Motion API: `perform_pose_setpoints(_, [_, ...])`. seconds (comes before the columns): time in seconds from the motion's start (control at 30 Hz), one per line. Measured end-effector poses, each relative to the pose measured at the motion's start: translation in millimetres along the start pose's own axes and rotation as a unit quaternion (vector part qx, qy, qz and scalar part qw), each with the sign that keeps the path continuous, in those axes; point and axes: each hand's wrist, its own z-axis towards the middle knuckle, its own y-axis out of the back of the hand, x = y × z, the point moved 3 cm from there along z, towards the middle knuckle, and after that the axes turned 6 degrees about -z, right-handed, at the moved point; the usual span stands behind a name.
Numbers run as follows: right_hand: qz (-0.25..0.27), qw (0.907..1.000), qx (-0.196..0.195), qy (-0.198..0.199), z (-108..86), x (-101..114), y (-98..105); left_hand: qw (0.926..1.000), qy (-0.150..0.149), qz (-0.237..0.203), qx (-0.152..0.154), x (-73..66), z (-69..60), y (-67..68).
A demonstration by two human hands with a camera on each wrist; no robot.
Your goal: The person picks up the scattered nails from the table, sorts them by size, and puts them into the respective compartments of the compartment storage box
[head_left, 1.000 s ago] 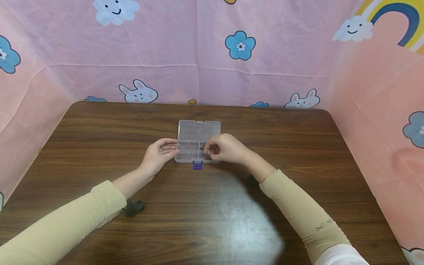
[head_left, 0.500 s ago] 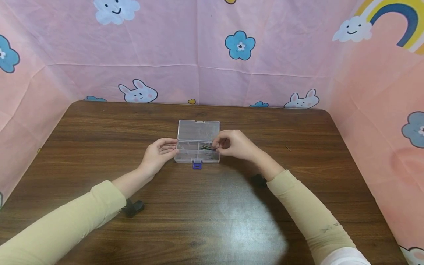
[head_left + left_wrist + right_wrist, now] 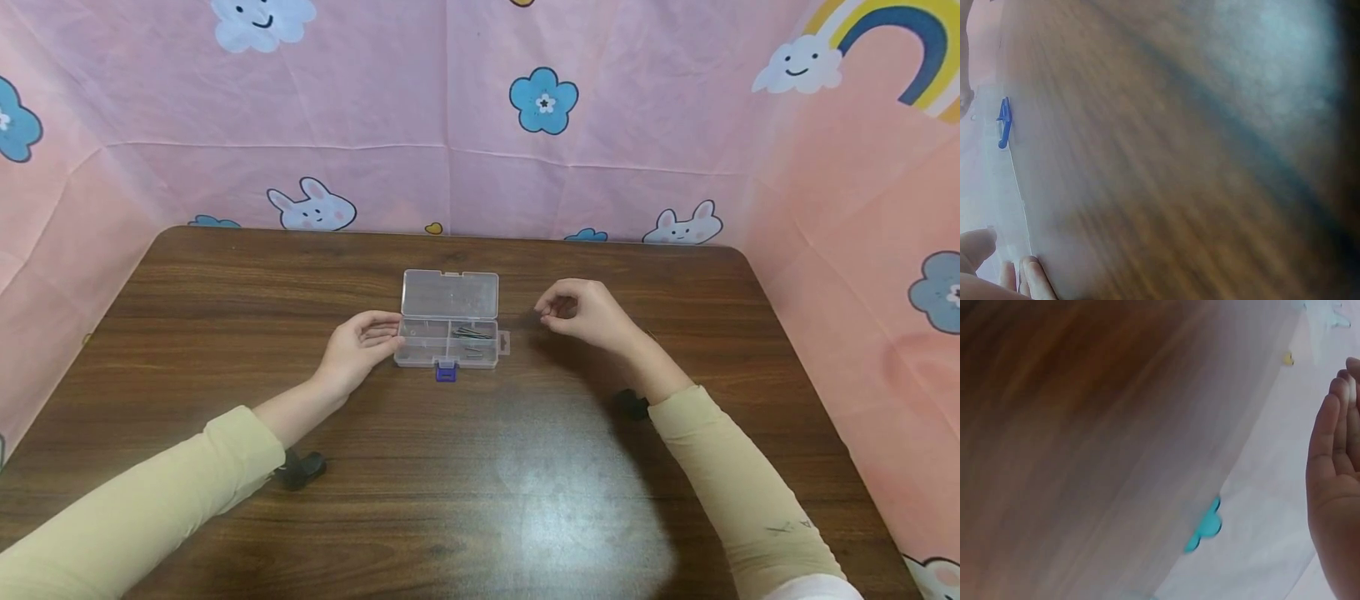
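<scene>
A clear plastic compartment box (image 3: 422, 352) lies on the table with its lid (image 3: 450, 294) raised at the back and a blue latch (image 3: 446, 372) at the front. Thin metal pins (image 3: 472, 333) lie in its right compartments. My left hand (image 3: 356, 348) holds the box's left end between thumb and fingers; in the left wrist view the thumb (image 3: 979, 247) is at the rim. To the right of the box, apart from it, my right hand (image 3: 592, 312) hovers over the table with thumb and fingertips close together. Nothing shows between them.
The brown wooden table (image 3: 450, 500) carries the box. A dark object (image 3: 302, 471) shows by the left sleeve, another (image 3: 632, 404) by the right wrist. A patterned pink cloth (image 3: 450, 108) hangs around the back and sides.
My right hand has left the box's right compartments and moved right, uncovering the pins and the hanging tab. The thin pin on the table at right is now mostly behind my wrist. My left hand stays.
</scene>
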Motion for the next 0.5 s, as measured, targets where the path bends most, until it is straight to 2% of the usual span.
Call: perform_pose_setpoints(0.5, [-0.050,0.9945,-0.077,-0.050,-41.9,-43,58,1.0000,0.000,0.007,-0.003,-0.6,0.0,-0.4])
